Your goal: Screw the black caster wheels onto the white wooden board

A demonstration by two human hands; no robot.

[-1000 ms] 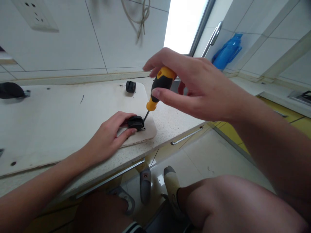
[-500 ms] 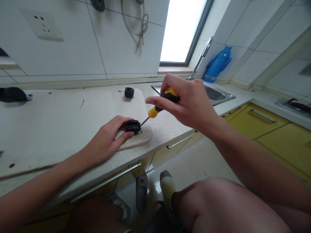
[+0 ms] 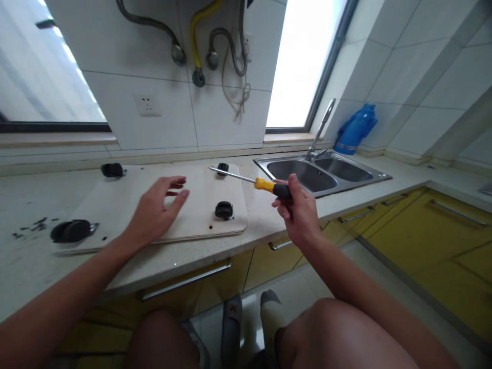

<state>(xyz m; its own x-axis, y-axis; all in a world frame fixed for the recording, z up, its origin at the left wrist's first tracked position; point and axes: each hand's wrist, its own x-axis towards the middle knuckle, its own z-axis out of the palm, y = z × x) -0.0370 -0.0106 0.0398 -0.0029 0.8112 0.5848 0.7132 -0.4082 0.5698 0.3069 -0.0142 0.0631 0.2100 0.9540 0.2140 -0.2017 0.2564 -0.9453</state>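
Observation:
A pale wooden board (image 3: 200, 197) lies flat on the counter with black caster wheels at its corners. Over the board's middle hovers my left hand (image 3: 159, 202), fingers apart and nothing between them. My right hand (image 3: 298, 205) grips the handle of a yellow-and-black screwdriver (image 3: 265, 184), raised above the counter beside the board. Its metal shaft points left, the tip in line with the far right caster (image 3: 223, 168). Closer to me stands the near right caster (image 3: 224, 209), untouched. On the left side are the far left caster (image 3: 112, 170) and the near left caster (image 3: 72, 231).
Several small dark screws (image 3: 36, 224) lie on the counter (image 3: 31, 266) left of the board. To the right are a steel double sink (image 3: 330, 192) with a faucet (image 3: 321, 128) and a blue thermos (image 3: 355, 129). Yellow cabinets (image 3: 423, 225) line the space below.
My left hand has let go of the near right caster and moved left. My right hand has drawn the screwdriver away from that caster and tipped it nearly level. The view has tilted up.

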